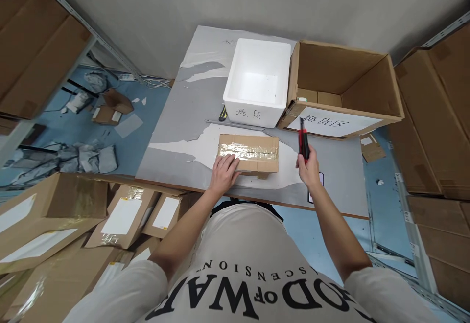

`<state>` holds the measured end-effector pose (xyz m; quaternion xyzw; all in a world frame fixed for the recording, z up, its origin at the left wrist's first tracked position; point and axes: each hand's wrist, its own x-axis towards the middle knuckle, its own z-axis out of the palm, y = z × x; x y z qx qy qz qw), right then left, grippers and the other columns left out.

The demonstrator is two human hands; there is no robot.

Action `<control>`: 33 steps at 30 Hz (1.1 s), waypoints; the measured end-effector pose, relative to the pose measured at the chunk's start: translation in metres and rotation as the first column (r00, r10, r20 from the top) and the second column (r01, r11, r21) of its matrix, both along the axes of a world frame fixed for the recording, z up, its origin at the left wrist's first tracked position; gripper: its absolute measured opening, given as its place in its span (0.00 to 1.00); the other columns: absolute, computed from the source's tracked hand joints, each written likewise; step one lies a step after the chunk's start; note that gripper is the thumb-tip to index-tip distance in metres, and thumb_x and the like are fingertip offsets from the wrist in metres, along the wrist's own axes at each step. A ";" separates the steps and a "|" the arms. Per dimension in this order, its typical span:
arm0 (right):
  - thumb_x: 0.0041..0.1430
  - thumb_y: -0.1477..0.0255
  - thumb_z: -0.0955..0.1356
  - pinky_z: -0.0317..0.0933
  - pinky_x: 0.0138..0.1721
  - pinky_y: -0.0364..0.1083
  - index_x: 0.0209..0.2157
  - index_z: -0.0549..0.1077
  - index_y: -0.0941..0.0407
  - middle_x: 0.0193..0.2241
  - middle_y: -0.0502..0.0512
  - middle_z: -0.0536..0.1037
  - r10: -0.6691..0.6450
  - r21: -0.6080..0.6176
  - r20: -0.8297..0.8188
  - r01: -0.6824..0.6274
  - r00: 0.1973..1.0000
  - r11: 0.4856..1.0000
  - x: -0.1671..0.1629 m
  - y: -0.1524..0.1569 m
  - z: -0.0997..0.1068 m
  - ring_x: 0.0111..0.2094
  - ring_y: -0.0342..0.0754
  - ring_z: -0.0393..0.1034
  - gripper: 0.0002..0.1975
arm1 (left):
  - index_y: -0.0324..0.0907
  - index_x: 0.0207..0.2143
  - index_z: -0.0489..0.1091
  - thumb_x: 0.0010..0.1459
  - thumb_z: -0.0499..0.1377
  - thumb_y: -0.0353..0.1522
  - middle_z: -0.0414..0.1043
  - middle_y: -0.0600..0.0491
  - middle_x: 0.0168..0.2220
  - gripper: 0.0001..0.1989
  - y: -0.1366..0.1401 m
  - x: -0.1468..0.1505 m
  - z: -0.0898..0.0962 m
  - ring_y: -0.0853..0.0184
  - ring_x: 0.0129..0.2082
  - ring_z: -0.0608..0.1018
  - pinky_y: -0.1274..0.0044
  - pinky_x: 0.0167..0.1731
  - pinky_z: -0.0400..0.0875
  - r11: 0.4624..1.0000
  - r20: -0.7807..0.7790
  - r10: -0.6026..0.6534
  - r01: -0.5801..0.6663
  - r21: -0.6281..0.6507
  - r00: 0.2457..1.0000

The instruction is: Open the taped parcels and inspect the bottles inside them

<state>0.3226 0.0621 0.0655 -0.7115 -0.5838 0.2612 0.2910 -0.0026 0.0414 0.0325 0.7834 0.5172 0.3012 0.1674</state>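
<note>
A taped cardboard box (253, 154) sits near the front edge of the table, clear tape running along its top. My left hand (223, 170) lies on the box's left end, fingers laid over the taped top. To the right of the box, my right hand (308, 166) is closed around a red and black utility knife (303, 142), which points away from me. Whether its blade is out I cannot tell. A phone (321, 180) lies partly hidden by my right wrist.
Behind the box stand a white foam box (253, 110) and a large open carton (341, 129), both with handwriting. A yellow and black cutter (223, 113) lies beside the foam box. Parcels (123, 215) are piled at left, near the grey table (172, 122). Cartons (422, 122) stand at right.
</note>
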 end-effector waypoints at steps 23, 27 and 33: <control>0.63 0.76 0.58 0.60 0.37 0.47 0.54 0.65 0.57 0.38 0.64 0.76 0.824 -0.444 0.537 -0.771 0.179 0.457 -0.142 0.065 0.093 0.37 0.54 0.73 0.18 | 0.47 0.51 0.70 0.62 0.54 0.35 0.72 0.46 0.53 0.16 0.001 -0.011 -0.026 0.57 0.56 0.70 0.62 0.58 0.58 0.999 -0.040 0.043 -0.042 0.028 0.998; 0.62 0.80 0.57 0.61 0.38 0.49 0.57 0.62 0.59 0.39 0.65 0.77 0.818 -0.461 0.542 -0.745 0.193 0.482 -0.130 0.072 0.081 0.37 0.55 0.74 0.22 | 0.48 0.45 0.73 0.63 0.53 0.34 0.75 0.48 0.48 0.12 -0.003 -0.023 -0.037 0.60 0.52 0.74 0.63 0.59 0.57 1.000 0.013 0.017 -0.016 -0.021 1.000; 0.66 0.67 0.57 0.64 0.42 0.51 0.59 0.61 0.54 0.51 0.62 0.73 0.754 -0.220 0.425 -0.751 0.501 0.623 -0.086 0.084 0.058 0.45 0.57 0.71 0.21 | 0.40 0.65 0.45 0.39 0.69 0.50 0.45 0.35 0.67 0.58 0.028 -0.043 -0.033 0.47 0.66 0.52 0.56 0.62 0.48 0.968 0.161 0.246 -0.233 -0.098 0.956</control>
